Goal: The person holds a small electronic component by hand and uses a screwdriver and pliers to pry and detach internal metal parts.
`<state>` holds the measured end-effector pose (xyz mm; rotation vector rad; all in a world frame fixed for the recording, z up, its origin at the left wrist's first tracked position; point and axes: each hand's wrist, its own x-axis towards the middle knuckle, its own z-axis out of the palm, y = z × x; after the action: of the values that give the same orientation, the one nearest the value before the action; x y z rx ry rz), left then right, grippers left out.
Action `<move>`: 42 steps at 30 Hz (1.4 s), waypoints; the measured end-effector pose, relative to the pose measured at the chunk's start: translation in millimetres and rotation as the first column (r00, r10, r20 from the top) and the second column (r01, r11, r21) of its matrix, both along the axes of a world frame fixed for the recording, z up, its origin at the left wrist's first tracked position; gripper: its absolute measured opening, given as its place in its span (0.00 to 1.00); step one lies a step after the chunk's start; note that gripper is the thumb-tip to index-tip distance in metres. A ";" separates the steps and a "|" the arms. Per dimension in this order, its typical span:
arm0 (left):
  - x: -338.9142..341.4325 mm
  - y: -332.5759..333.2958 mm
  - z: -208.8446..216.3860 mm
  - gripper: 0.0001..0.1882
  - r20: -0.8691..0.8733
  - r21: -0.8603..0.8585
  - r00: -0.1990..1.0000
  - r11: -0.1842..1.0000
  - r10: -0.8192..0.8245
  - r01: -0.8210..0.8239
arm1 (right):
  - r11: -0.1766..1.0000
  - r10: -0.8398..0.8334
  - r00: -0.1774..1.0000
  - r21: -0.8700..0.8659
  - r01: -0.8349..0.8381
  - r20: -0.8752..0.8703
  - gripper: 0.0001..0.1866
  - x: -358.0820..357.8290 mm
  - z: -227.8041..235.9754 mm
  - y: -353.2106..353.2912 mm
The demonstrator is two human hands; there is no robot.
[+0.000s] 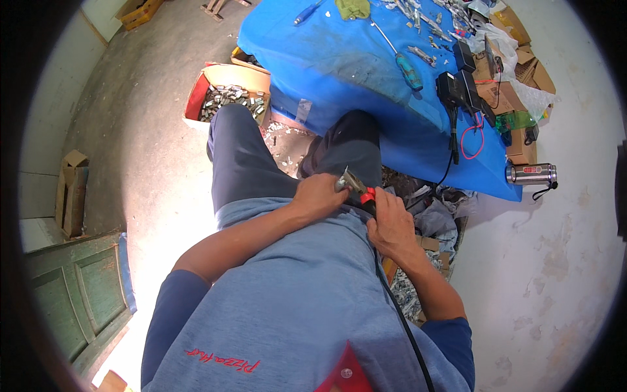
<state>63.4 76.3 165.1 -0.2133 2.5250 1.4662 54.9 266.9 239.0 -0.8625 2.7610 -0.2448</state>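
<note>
In my lap, my right hand is closed round the red and black handles of a pair of pliers, whose metal jaws point up and left. My left hand pinches a small silvery metal piece right beside those jaws; its exact kind is too small to make out. Both hands are close together over my dark trousers. A black cable runs down my shirt from near the right hand.
Ahead stands a table with a blue cover, bearing a teal-handled screwdriver, black power adapters and scattered metal parts. A box of small metal pieces sits beyond my left knee. A steel flask is at right.
</note>
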 end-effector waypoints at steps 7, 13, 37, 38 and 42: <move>0.6 -3.6 -2.4 0.21 0.002 0.080 0.994 0.991 -0.105 0.105 | 1.000 0.026 0.996 -0.012 -0.025 0.087 0.31 -11.6 0.1 7.6; -0.7 -1.5 -3.6 0.21 -0.026 0.000 1.000 1.000 -0.002 0.002 | 0.998 -0.012 0.998 0.056 0.008 0.061 0.31 -8.3 13.7 3.4; -0.2 0.8 -6.4 0.22 -0.139 -0.119 0.989 0.990 0.058 -0.075 | 0.992 -0.024 1.000 0.121 0.022 0.016 0.27 -2.8 8.2 -9.3; -0.2 0.9 -6.2 0.22 -0.142 -0.115 0.988 0.991 0.057 -0.073 | 0.993 -0.019 1.000 0.118 0.018 0.008 0.24 -2.8 7.8 -9.2; -1.5 1.8 -5.9 0.21 -0.096 -0.113 0.995 0.992 0.038 -0.049 | 0.994 -0.013 1.000 0.109 0.014 -0.005 0.28 -3.0 7.1 -6.4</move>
<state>61.9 78.1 159.2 -0.2251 2.6995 1.3777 51.9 260.5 246.1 -0.8181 2.7561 -0.0936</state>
